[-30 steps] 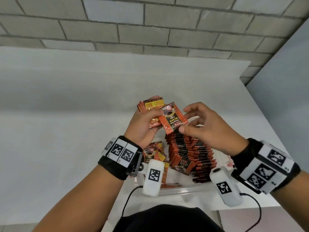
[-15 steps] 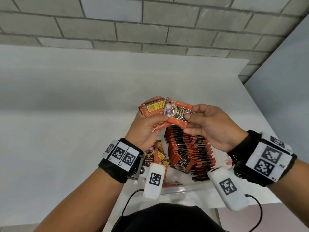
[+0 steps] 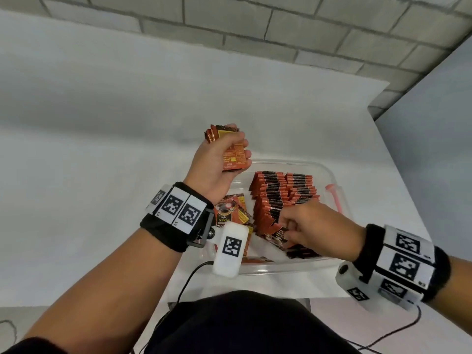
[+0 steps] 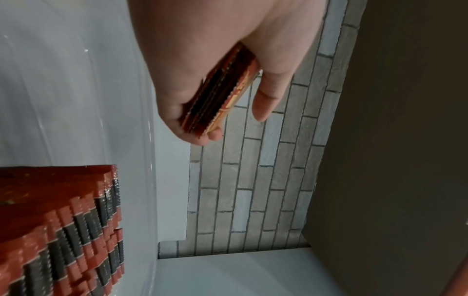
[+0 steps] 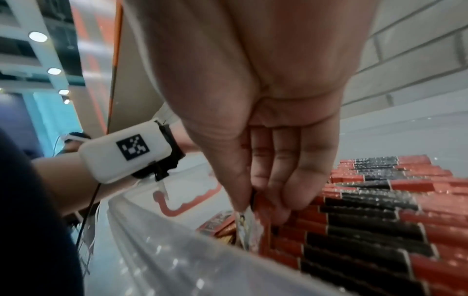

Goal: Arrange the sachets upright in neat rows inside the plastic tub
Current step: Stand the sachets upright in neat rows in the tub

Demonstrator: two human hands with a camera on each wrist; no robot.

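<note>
A clear plastic tub (image 3: 329,175) sits on the white table and holds two leaning rows of red-and-black sachets (image 3: 278,192) (image 5: 375,212) (image 4: 76,224). My left hand (image 3: 217,159) hovers above the tub's far left corner and grips a small stack of sachets (image 3: 229,152) (image 4: 220,94). Down in the tub, my right hand (image 3: 301,226) (image 5: 255,198) pinches one sachet (image 5: 247,224) between thumb and fingers at the near end of the rows. Loose sachets (image 3: 229,213) lie flat in the tub's left part, half hidden by my left wrist.
The tub's near wall (image 5: 164,256) stands just in front of my right hand. A red clip (image 3: 333,192) sits on the tub's right rim. A brick wall (image 3: 281,24) backs the white table (image 3: 102,149), and a grey panel (image 3: 439,118) closes the right side.
My right hand took one sachet from the left hand's stack and carried it down into the tub to the near end of the rows. The left hand stayed raised with its stack.
</note>
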